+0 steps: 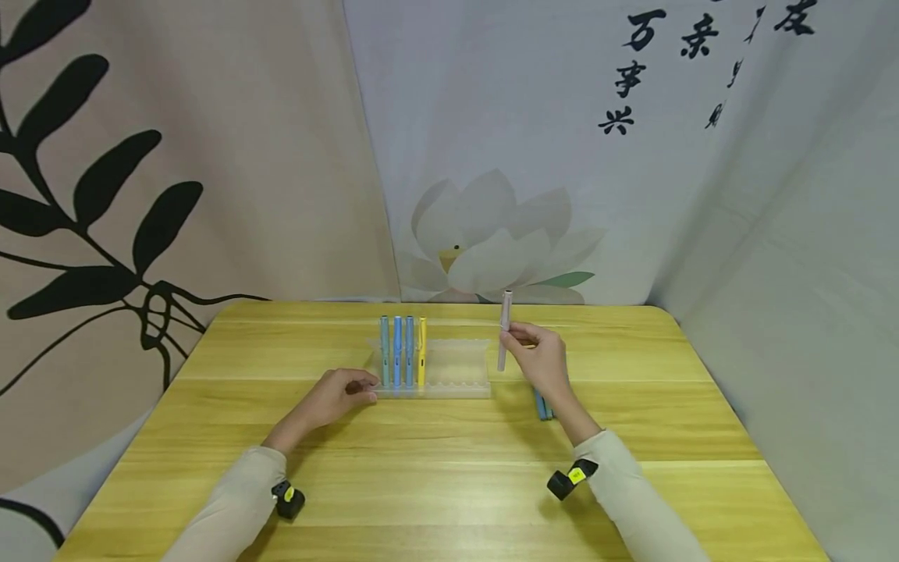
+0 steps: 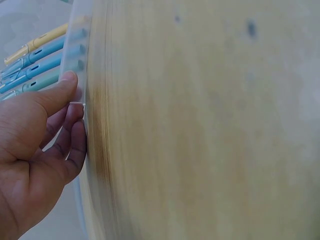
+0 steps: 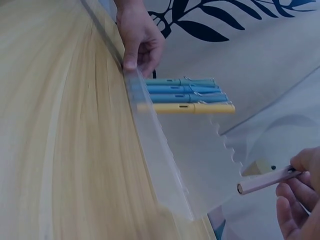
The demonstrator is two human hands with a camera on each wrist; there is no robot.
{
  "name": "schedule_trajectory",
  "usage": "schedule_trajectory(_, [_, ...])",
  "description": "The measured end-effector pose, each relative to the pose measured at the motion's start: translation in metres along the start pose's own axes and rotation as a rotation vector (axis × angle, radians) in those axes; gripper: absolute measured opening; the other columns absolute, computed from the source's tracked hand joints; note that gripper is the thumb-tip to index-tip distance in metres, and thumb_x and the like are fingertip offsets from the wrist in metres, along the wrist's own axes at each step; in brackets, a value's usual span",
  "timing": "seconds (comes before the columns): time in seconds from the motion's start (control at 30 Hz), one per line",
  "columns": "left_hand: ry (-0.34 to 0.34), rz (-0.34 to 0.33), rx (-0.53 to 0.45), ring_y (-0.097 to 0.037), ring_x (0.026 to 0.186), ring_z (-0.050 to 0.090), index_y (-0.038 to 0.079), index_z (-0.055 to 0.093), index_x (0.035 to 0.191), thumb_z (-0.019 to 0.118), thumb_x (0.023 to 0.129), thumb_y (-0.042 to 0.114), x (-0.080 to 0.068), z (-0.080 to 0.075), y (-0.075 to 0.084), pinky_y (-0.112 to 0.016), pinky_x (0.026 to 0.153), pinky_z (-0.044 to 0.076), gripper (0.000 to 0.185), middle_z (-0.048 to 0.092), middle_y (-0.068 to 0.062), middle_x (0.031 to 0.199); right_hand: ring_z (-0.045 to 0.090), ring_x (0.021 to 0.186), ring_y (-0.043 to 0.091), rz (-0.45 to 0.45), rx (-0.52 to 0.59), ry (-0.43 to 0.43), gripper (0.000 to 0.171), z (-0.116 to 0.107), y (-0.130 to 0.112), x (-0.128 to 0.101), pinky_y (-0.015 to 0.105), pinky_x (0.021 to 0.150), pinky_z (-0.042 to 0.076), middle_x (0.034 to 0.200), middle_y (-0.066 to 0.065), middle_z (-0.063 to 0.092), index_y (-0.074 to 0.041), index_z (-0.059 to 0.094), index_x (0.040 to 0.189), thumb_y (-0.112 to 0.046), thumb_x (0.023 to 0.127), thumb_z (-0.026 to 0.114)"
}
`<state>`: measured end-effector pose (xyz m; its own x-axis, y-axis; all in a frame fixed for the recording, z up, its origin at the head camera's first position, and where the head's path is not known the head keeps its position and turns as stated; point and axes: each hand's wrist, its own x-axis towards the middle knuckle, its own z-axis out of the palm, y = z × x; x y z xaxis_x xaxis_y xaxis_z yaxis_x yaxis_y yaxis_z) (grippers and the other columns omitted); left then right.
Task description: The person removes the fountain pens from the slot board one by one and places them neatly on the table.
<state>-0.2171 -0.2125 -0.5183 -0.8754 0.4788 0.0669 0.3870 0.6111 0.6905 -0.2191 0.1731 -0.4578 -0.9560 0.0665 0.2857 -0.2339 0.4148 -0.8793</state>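
Note:
A clear plastic pen rack [image 1: 456,367] [image 3: 195,150] [image 2: 77,55] stands mid-table with several pens upright in its left slots: teal [image 1: 385,351], two blue ones [image 1: 397,351] and yellow [image 1: 422,351]. My left hand [image 1: 335,396] [image 2: 40,145] holds the rack's front left corner, thumb on top and fingers curled round its edge. To the right of the rack my right hand [image 1: 537,351] [image 3: 300,200] pinches a pale pink pen [image 1: 504,329] [image 3: 265,181] upright, above the table. More blue pens [image 1: 542,406] lie on the table under that hand, partly hidden.
The yellow wooden table [image 1: 449,468] is backed by hanging cloth, a leaf print on the left [image 1: 105,234] and a lotus with writing on the right [image 1: 492,242]. The rack's right slots hold nothing. Black bands sit on both wrists.

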Motion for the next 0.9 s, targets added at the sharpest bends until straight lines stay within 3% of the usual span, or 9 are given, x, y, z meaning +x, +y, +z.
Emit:
schedule_trajectory(0.23, [-0.001, -0.005, -0.003, -0.015, 0.095, 0.067, 0.005, 0.073, 0.119, 0.071, 0.097, 0.017, 0.000, -0.001, 0.002, -0.038, 0.086, 0.056, 0.025, 0.074, -0.005, 0.110, 0.069, 0.097, 0.025, 0.021, -0.050, 0.009, 0.032, -0.019, 0.008, -0.002, 0.035, 0.081, 0.060, 0.105, 0.012, 0.076, -0.004, 0.076, 0.118, -0.028, 0.097, 0.073])
schedule_trajectory(0.47, [-0.002, -0.012, -0.005, -0.015, 0.094, 0.066, 0.005, 0.074, 0.119, 0.071, 0.098, 0.017, 0.000, -0.001, 0.002, -0.038, 0.086, 0.056, 0.025, 0.074, -0.005, 0.109, 0.068, 0.095, 0.022, 0.061, -0.073, 0.016, 0.032, -0.039, 0.013, -0.005, 0.026, 0.073, 0.055, 0.104, 0.010, 0.076, -0.007, 0.076, 0.117, -0.032, 0.097, 0.073])
schedule_trajectory(0.9, [-0.003, 0.001, -0.009, -0.016, 0.095, 0.067, 0.004, 0.073, 0.119, 0.071, 0.097, 0.016, 0.000, -0.001, 0.003, -0.038, 0.087, 0.056, 0.024, 0.074, -0.006, 0.110, 0.068, 0.082, 0.006, 0.107, -0.121, 0.066, 0.031, -0.070, 0.035, -0.012, 0.019, 0.069, 0.053, 0.100, 0.011, 0.077, -0.005, 0.077, 0.115, -0.030, 0.096, 0.074])
